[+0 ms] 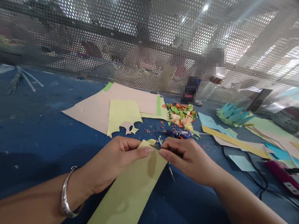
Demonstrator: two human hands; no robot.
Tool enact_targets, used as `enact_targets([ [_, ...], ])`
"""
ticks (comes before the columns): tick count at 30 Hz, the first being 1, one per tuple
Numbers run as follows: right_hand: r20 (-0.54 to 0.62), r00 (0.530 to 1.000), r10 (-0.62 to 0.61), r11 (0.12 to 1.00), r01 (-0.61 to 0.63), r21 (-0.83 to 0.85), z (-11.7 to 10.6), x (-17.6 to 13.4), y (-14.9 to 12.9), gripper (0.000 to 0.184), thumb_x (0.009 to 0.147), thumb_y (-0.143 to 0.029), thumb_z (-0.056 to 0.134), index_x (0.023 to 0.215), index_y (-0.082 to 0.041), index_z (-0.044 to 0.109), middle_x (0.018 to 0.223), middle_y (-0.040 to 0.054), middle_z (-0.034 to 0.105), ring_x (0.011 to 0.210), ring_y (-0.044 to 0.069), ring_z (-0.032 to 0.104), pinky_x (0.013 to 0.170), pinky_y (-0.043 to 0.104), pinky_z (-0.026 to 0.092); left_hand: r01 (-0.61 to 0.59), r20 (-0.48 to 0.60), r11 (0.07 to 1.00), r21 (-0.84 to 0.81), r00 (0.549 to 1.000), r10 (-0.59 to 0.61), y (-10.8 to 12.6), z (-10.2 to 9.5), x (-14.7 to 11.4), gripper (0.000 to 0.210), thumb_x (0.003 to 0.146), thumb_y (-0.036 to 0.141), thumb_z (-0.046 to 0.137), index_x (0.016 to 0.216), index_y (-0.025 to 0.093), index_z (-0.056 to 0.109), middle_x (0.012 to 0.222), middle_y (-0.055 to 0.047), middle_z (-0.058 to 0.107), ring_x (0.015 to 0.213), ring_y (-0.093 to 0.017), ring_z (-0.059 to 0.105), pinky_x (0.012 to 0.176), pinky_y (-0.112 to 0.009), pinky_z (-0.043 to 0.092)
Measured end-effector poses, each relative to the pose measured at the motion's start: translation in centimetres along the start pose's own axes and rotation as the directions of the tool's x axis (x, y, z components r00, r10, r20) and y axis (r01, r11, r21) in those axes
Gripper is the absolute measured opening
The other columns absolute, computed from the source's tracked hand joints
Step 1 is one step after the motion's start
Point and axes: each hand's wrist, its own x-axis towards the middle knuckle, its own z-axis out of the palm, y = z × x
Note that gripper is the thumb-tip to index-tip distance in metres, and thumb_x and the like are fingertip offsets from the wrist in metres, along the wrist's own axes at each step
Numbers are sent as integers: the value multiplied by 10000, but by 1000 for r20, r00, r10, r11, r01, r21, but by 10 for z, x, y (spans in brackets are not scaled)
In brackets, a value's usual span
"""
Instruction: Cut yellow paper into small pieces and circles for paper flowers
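A long pale-yellow paper strip (130,194) runs from the near edge of view up between my hands. My left hand (122,160) pinches its far end, thumb on top. Thumb and fingers of my right hand (184,157) are closed at the strip's far right corner; a small grey bit shows between the hands, too small to name. Beneath my right hand lies a thin blue pen-like tool with a metal tip (170,171), partly hidden. Just beyond stands a dark blue glue gun (178,133), on its side. A yellow sheet with rounded cut-outs (125,114) lies ahead on pink paper (89,112).
Paper scraps (180,113) are heaped beyond the glue gun. A teal paper flower (233,115), coloured paper strips (238,142), a magenta power strip (283,177) and black cables (263,184) lie right. A bottle (208,91) stands before the perforated metal screen (104,56). People show blurred behind it.
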Motion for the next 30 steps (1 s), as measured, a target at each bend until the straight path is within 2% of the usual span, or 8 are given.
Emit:
enact_targets([
  [7,4,1000,-5,1000,5,-10,0,-2,0,333,994,-443,501,798,-183,569,660,-50,423,574,87,360,511,229,287,5,51,1000,-22,999,-4,-4,2,2,304,848,447,717,841,144,740,817,-64,743,646,-131,645,641,-255,484],
  [20,-19,1000,-21,1000,21,7,0,-2,0,336,998,-435,497,789,-179,559,649,-52,406,580,88,345,513,223,287,41,79,987,-157,996,-29,-4,4,5,231,837,398,743,855,168,752,839,-71,775,674,-133,685,686,-242,514],
  [30,-31,999,-29,999,29,-23,0,-1,-2,341,999,-435,490,783,-181,564,650,-47,426,578,89,365,517,228,292,55,76,985,-164,996,-43,-3,5,4,220,826,395,755,872,179,762,837,-55,771,677,-131,681,684,-239,511],
])
